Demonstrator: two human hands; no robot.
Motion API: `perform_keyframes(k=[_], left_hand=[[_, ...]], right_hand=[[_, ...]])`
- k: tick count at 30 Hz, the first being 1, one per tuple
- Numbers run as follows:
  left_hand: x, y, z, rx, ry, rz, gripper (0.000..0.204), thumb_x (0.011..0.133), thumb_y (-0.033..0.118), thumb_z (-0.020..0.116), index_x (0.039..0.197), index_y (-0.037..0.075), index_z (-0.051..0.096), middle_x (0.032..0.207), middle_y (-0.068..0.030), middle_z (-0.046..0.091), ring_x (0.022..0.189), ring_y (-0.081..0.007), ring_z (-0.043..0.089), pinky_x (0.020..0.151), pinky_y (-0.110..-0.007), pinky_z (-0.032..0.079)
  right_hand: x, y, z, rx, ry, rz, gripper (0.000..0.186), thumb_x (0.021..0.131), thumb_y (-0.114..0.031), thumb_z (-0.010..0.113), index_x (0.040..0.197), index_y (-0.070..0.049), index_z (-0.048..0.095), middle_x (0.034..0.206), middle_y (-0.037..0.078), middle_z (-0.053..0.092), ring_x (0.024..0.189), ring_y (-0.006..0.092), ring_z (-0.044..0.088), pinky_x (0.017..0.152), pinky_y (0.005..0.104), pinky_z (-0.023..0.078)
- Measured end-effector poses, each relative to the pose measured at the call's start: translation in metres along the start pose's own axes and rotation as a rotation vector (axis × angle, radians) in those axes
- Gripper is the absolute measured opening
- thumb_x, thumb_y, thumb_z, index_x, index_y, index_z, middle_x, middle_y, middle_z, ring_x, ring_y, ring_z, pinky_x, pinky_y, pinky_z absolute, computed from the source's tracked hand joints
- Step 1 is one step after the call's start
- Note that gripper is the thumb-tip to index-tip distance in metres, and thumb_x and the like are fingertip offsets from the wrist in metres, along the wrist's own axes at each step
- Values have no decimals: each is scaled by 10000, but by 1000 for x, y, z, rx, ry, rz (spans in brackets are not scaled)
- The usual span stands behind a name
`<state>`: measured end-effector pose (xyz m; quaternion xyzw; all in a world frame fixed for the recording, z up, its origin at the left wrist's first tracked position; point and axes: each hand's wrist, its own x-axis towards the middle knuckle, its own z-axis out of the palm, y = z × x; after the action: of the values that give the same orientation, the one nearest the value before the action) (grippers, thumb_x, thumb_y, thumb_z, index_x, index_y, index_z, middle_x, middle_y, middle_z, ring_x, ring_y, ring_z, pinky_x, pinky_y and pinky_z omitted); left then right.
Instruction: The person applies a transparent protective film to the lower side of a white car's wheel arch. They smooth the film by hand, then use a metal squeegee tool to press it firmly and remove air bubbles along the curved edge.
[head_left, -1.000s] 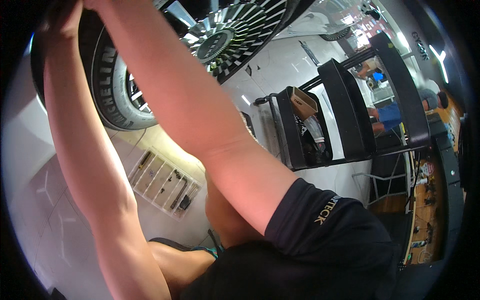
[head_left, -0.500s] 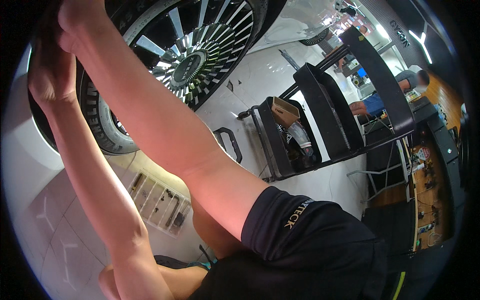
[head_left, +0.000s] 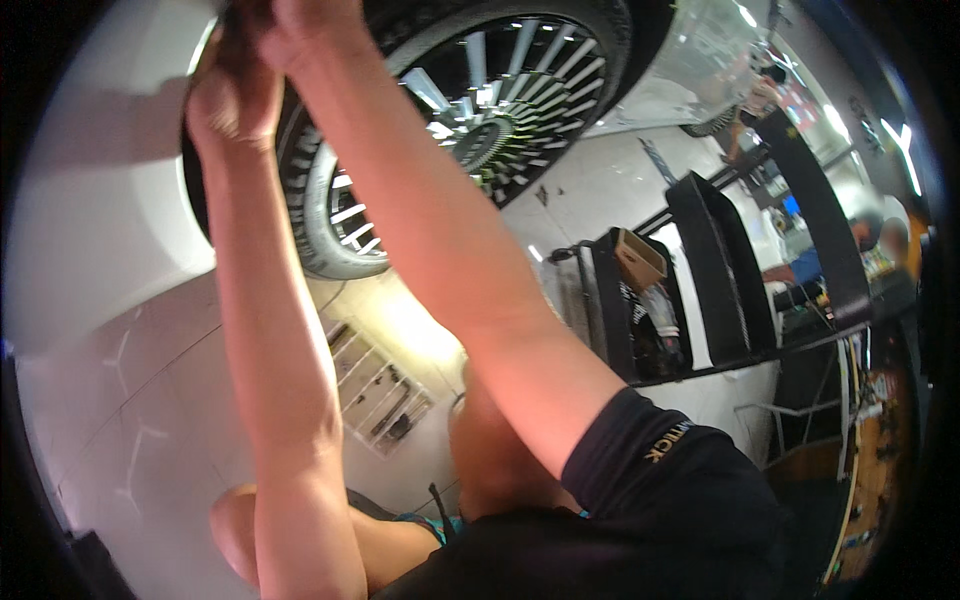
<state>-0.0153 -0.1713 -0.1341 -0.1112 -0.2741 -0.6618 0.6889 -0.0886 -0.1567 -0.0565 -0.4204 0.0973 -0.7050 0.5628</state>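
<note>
Both of my arms reach up to the wheel arch of a white car (head_left: 110, 190). My left hand (head_left: 235, 100) is at the dark gap between the body panel and the tire (head_left: 345, 255), its fingers lost in shadow. Close beside it, my right hand (head_left: 312, 25) is cut by the upper edge of the picture, and its fingers do not show. Whether either hand holds anything is hidden. Just right of my right forearm is the spoked wheel rim (head_left: 485, 140), black with bright metal spokes.
On the tiled floor under my arms lies a clear compartment box (head_left: 380, 390) with small parts. A black tiered cart (head_left: 720, 270) stands at the right, a cardboard box (head_left: 640, 260) on its lower tier. Another person (head_left: 810, 262) is farther back, near a wooden-topped workbench (head_left: 880, 450).
The whole view has shifted, so the wheel, cart and box appear farther right. Both hands remain up at the wheel arch.
</note>
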Motion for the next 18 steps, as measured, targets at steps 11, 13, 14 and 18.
perform_keyframes(k=[11, 13, 14, 18], left_hand=[[16, -13, -28, -238, -118, 89, 281, 1090, 160, 516, 1287, -7, 627, 1197, -173, 689, 1107, -302, 658, 1036, -407, 552], [21, -11, -25, -259, -310, 102, 289, 1088, 152, 511, 1303, -11, 618, 1213, -176, 683, 1120, -308, 657, 1049, -410, 552], [23, -11, -24, -267, -227, 85, 300, 1087, 159, 517, 1314, -11, 612, 1219, -175, 682, 1127, -306, 657, 1059, -408, 550], [25, -12, -23, -244, -149, 72, 334, 1072, 216, 553, 1325, 4, 605, 1261, -167, 664, 1169, -303, 634, 1071, -403, 545]], right_hand=[[4, 8, -14, -7, -254, -105, 205, 1007, 75, 467, 1073, 10, 650, 883, 68, 673, 719, 149, 614, 625, 272, 495], [4, 10, -11, -1, -256, -134, 213, 1012, 67, 457, 1085, 5, 647, 899, 68, 675, 721, 149, 621, 625, 269, 498], [3, 10, -10, 3, -260, -146, 217, 1015, 63, 452, 1091, 3, 646, 906, 69, 677, 722, 148, 624, 626, 267, 500], [-3, 11, -11, 6, -185, -110, 210, 1026, 45, 412, 1053, -36, 603, 869, 41, 622, 695, 128, 563, 633, 266, 494]])
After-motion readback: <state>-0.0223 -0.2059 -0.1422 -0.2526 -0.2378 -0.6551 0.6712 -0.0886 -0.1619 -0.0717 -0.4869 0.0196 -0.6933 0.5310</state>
